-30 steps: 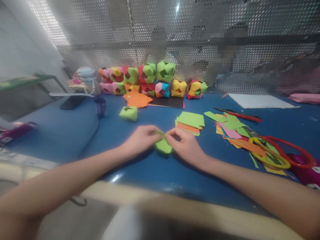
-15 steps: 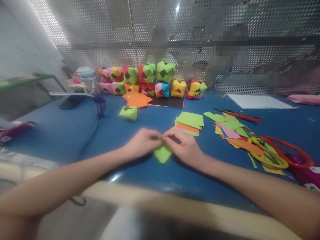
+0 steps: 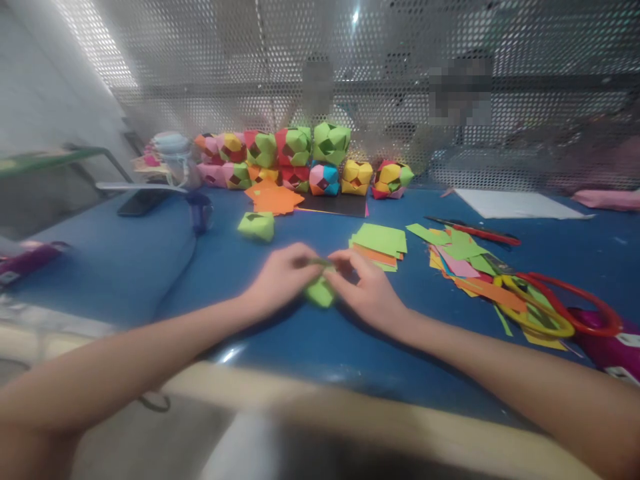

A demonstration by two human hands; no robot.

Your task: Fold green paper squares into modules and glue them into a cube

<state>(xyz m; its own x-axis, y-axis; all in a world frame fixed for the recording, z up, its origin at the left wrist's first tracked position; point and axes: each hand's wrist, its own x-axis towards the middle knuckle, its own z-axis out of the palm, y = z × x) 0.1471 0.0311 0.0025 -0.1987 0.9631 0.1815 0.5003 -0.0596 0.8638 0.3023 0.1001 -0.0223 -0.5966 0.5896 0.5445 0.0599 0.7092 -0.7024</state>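
Between my two hands is a small piece of green paper [image 3: 320,293], partly folded, its upper part hidden by fingers. My left hand [image 3: 286,277] pinches its left side between thumb and fingers. On the other side my right hand [image 3: 369,287] grips the right edge the same way. Just beyond my right hand lies a stack of green and orange paper squares [image 3: 379,239]. Farther left, past my left hand, sits a folded green paper piece [image 3: 257,227].
Folded paper balls [image 3: 325,179] stand stacked along the perforated metal screen [image 3: 220,53]. Orange paper [image 3: 274,199] lies before them. At right are paper scraps [image 3: 463,250], red-handled scissors [image 3: 480,231] and yellow-handled scissors [image 3: 545,327]. A phone [image 3: 143,201] rests at left.
The green paper has drawn up between my fingers, and less of it shows below them. Both hands have shifted slightly, with the fingers a bit more raised.
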